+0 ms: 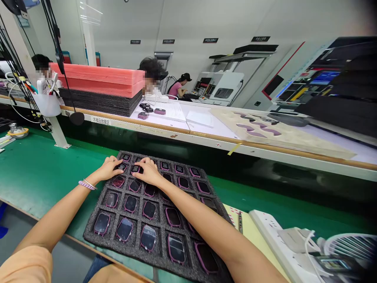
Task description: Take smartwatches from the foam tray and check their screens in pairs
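Coarse black foam tray (97,232) holds glossy pink-rimmed rectangular devices (148,237); at its far rows, left hand (109,168) and right hand (148,171) rest loosely curled, fingertips touching devices.

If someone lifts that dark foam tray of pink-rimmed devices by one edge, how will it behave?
The foam tray looks thin and soft, so it would probably sag rather than stay flat. Its pockets are shallow, so the pink-rimmed devices could slide out if it tilts. Their glossy faces probably make them slippery and scratch-prone.
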